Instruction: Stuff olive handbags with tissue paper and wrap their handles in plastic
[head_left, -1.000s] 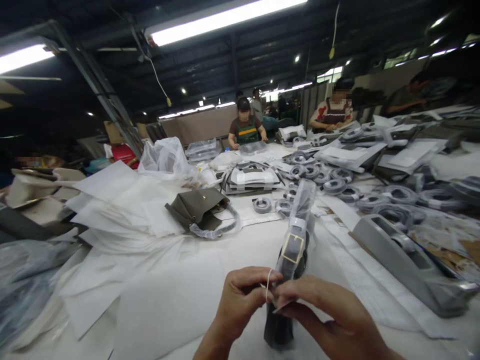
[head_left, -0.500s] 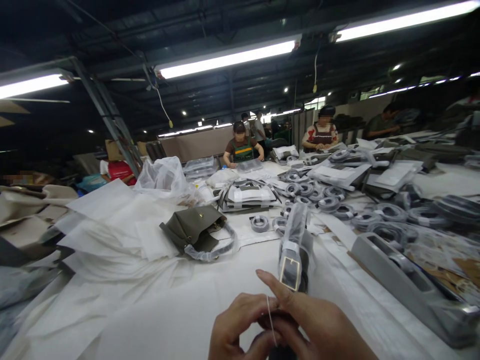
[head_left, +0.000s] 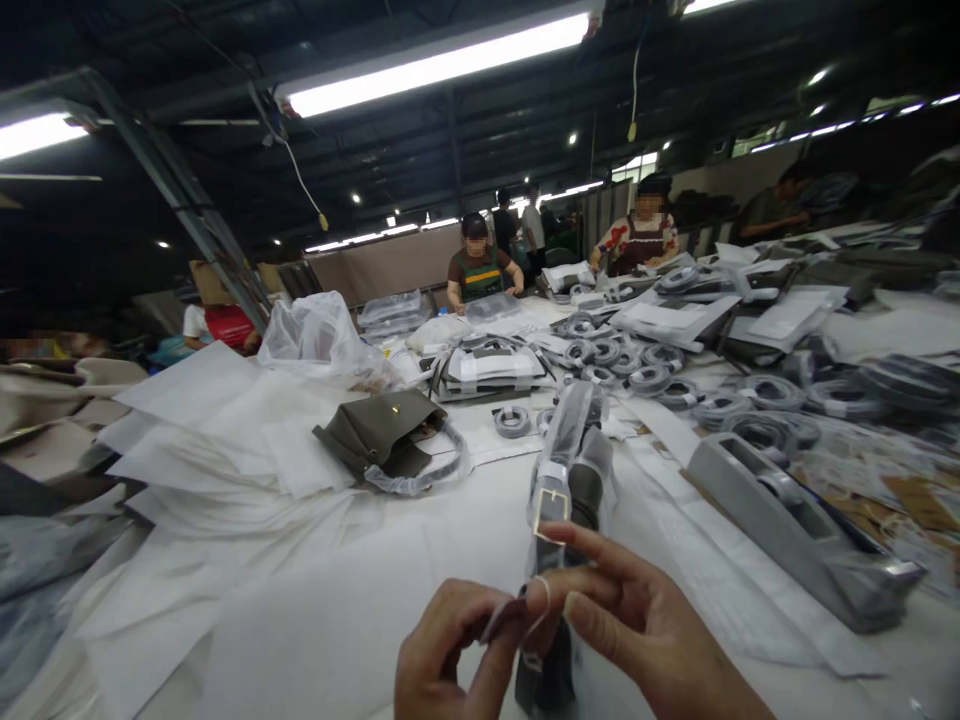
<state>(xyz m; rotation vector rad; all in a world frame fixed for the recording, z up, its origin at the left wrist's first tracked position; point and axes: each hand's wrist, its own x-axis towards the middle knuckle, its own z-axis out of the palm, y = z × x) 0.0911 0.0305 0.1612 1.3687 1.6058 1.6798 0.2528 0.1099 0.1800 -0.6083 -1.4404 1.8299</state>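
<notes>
Low in the view, my left hand (head_left: 457,650) pinches a small brownish, leather-like piece (head_left: 504,620) between thumb and fingertips. My right hand (head_left: 652,630) meets it from the right, a thin white string (head_left: 543,592) looped over one of its fingers. Its upper finger reaches across the gold buckle (head_left: 551,514) of a dark grey strap. That strap (head_left: 566,425) runs away from me under both hands, partly wrapped in clear film. Where the string joins the small piece is hidden by my fingers.
An olive handbag (head_left: 382,435) with a wrapped handle lies ahead. White sheets (head_left: 217,450) are piled left. Coiled straps (head_left: 652,378) and a grey holder (head_left: 780,540) occupy the right. Co-workers sit across the table, one in a green apron (head_left: 480,278).
My hands have shifted slightly left and parted a little, bringing the small brownish piece into sight. The string, straight before, now curves round a right finger. The camera view has tilted down.
</notes>
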